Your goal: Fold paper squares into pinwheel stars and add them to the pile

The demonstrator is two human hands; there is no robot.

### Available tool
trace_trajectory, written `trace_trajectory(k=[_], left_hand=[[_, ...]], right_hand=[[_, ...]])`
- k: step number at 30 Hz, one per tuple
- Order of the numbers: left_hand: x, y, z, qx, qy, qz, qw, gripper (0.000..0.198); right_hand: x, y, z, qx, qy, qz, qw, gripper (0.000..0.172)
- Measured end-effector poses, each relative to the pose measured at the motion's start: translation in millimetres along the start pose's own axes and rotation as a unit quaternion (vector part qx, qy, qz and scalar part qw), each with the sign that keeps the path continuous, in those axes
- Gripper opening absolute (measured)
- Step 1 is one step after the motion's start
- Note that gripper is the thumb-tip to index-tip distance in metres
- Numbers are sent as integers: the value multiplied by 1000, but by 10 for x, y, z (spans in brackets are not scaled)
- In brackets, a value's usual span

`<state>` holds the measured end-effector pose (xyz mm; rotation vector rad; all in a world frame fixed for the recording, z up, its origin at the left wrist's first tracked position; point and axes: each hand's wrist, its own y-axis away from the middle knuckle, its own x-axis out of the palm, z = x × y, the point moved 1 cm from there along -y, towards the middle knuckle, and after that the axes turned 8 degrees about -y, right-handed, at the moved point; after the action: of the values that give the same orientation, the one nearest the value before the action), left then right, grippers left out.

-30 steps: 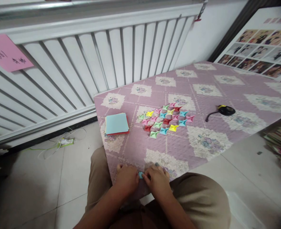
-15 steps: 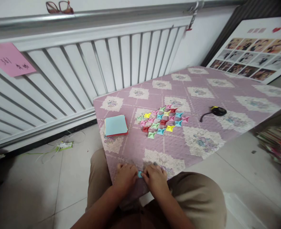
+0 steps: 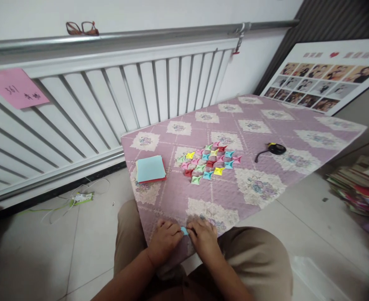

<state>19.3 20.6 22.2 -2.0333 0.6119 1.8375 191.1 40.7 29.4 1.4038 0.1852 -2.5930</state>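
Note:
A small light-blue piece of paper (image 3: 185, 230) lies at the table's near edge, between my hands. My left hand (image 3: 167, 237) has its fingers curled on the paper's left end. From the right, my right hand (image 3: 203, 236) pinches the other end, and both hands cover part of it. Beyond them, several small folded paper pieces (image 3: 210, 163) in pink, red, yellow, green and blue form slanted rows. To their left sits a stack of square paper (image 3: 151, 169), light blue on top with red beneath.
A black and yellow tape measure (image 3: 276, 149) lies on the patterned tablecloth (image 3: 172, 196), right of the folded pieces. A photo board (image 3: 322, 77) leans at the back right. A white radiator (image 3: 147, 92) runs behind the table. Glasses (image 3: 82, 29) rest on the pipe.
The camera view has shifted slightly, so the table and wall items appear a little further left and lower. Both hands remain at the blue paper, with slightly more of it showing.

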Motion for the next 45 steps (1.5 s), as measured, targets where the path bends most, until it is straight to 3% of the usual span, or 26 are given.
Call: trace_trajectory(k=[6,10,13,18,24,41,45], left_hand=[[11,-5,11,6,16,0,1000,23],[19,24,15,12,10,-9,1000,22],[18,82,25,25,-13,-2,1000,24],[82,211,56,36,-26,6,999,34],[129,240,63,11,-5,10,1000,38],[5,300,13,10,-58,-4,998,43],[-34,270,13,21,-57,-8,998,41]], right_hand=[[222,252,-22,-120,45,-80,989,30],[363,410,-49,-189,101,-101,972,38],[335,449,-79,-217,114,-91,965,39],[243,465,-74,-213,114,-88,966,37],[294,456,-68,-196,96,-85,972,36],[382,567,-186,-207,57,-128,968,37],[366,558,-212,-212,79,-109,968,38]])
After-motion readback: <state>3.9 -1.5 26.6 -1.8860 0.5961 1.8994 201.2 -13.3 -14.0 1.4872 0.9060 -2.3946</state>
